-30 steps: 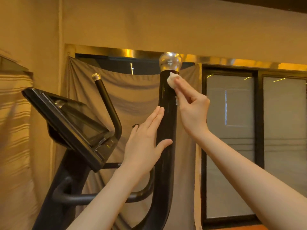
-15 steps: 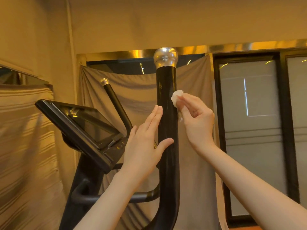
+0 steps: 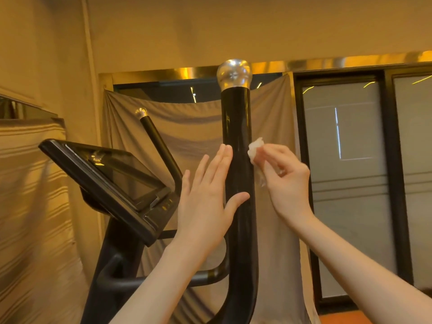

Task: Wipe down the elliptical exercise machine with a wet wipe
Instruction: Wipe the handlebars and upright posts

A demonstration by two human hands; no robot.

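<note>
**Wipe held against the upright handlebar**

Beige walls, a gold-trimmed frame and a grey draped cloth (image 3: 187, 127) fill the background, with dark-framed frosted glass panels (image 3: 346, 183) to the right.

The elliptical machine's near handlebar (image 3: 237, 146) stands almost upright in the middle of the view, its long axis vertical, a silver knob (image 3: 234, 73) capping the top and the black tube curving off to the left at the bottom. A second handlebar (image 3: 159, 146) leans up and to the left behind it, ending in a smaller silver cap. The console (image 3: 109, 181) sits to the left, tilted with its screen facing up and to the right.

The left hand (image 3: 205, 197) lies flat against the left side of the near handlebar, fingers straight and pointing up, thumb across the front of the tube. The right hand (image 3: 287, 178) pinches a crumpled white wet wipe (image 3: 256, 148) in curled fingers; the wipe touches the handlebar's right edge, about midway up the straight part.

Open room lies to the right of the handlebar, toward the glass. On the left, the console and rear handlebar stand near the left hand.
</note>
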